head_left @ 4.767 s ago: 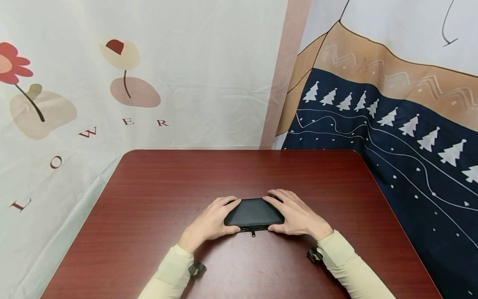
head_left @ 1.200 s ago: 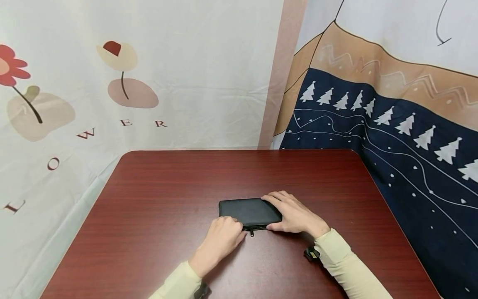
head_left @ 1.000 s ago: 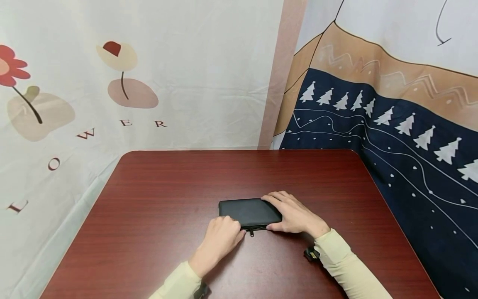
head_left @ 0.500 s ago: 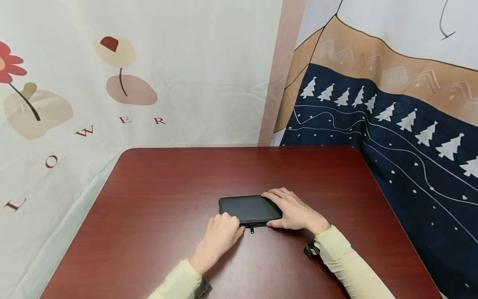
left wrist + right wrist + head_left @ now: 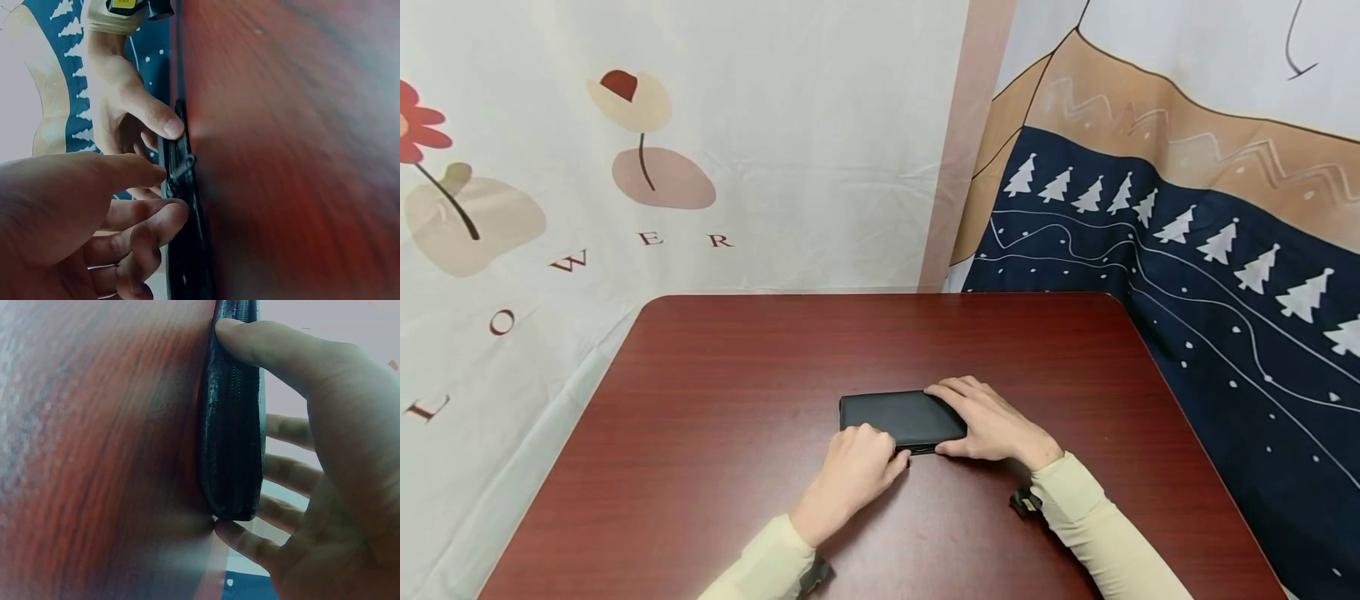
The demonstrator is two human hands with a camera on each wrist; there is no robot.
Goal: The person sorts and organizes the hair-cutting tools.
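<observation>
A flat black zip case (image 5: pixel 895 417) lies on the table, its zipped edge toward the person. My right hand (image 5: pixel 996 421) grips its right end, the thumb on the near edge and the fingers over the far side; the right wrist view shows the thumb on the zipper teeth (image 5: pixel 236 381). At the near edge, my left hand (image 5: pixel 853 467) has its fingers curled. In the left wrist view its thumb and forefinger tips close in on either side of the small metal zipper pull (image 5: pixel 184 165). From the head view the left hand hides the case's near left corner.
The brown wood-grain table (image 5: pixel 715 358) has rounded far corners. Behind it hang a pale curtain (image 5: pixel 820 125) with printed flowers and letters and a dark blue cloth (image 5: pixel 1150 250) with white trees. A small black device (image 5: pixel 1026 502) sits at the right wrist.
The left hand left the case's left end for its near edge, then slid right along it to the zipper pull, now covered in the head view. The right hand kept its grip; the case stayed put.
</observation>
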